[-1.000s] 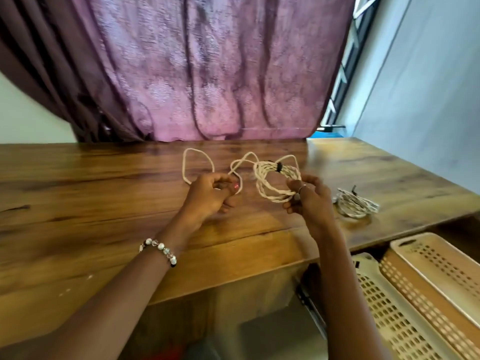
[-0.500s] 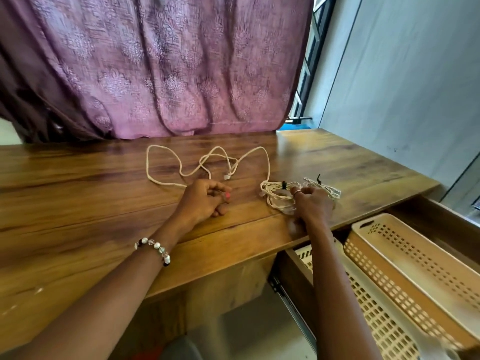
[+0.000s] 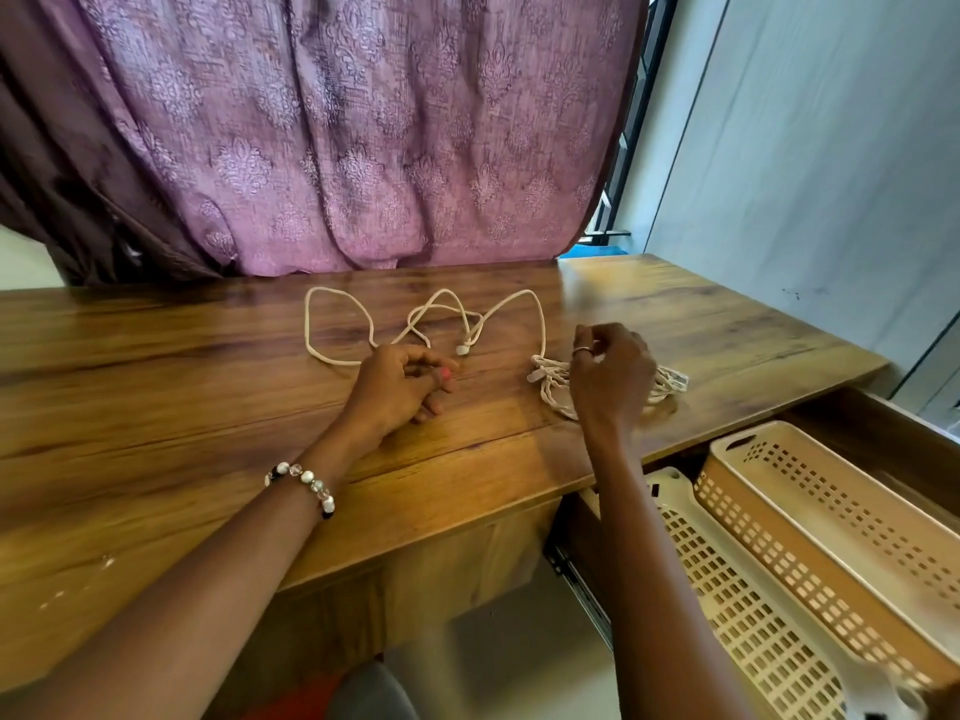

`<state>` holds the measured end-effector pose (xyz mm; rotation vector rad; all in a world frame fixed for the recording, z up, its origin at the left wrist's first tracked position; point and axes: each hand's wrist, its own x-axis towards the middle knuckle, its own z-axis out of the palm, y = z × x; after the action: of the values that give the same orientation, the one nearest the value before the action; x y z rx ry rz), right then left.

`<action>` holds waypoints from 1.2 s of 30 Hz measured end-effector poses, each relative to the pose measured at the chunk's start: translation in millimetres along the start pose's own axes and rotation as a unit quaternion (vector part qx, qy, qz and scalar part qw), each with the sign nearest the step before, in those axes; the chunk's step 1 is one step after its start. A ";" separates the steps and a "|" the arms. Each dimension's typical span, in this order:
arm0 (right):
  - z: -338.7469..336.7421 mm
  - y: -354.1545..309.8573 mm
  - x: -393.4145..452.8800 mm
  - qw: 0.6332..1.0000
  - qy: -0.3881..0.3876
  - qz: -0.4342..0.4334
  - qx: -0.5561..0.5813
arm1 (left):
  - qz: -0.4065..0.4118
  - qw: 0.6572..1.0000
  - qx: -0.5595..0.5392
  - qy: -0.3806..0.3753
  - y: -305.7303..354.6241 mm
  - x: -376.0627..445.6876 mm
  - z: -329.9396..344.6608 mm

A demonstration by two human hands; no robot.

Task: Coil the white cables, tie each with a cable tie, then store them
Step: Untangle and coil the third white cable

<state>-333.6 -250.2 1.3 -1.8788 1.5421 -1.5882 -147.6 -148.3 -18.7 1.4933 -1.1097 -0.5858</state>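
A loose white cable (image 3: pixel 332 324) sprawls in loops on the wooden table (image 3: pixel 156 407), one plug (image 3: pixel 461 349) lying near my left hand. My left hand (image 3: pixel 400 381) rests on the table with loosely curled fingers and holds nothing. A coiled white cable (image 3: pixel 550 387) lies at the right, and a second coil (image 3: pixel 670 381) sticks out just beyond it. My right hand (image 3: pixel 613 376) hovers over both coils with fingers curled, hiding their middles. Whether it grips a strand is not visible.
An open drawer below the table's right edge holds a tan perforated basket (image 3: pixel 737 449) and a cream one (image 3: pixel 670 480) side by side. A purple curtain (image 3: pixel 363 148) hangs behind the table. A grey wall (image 3: pixel 805 174) stands at the right.
My right hand carried the tied coil rightward and lowered it beside the other coil. My left hand let go of the loose cable and settled on the table.
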 end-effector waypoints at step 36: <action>172.4 -136.6 -82.2 0.775 -0.497 -0.087 0.380 | -0.192 0.858 0.198 0.433 -63.0 5.5 -197.8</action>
<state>-104.7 -199.6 -12.5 -1.8187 0.2071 -0.7384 41.7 -63.4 -28.2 2.0523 -0.2141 0.1135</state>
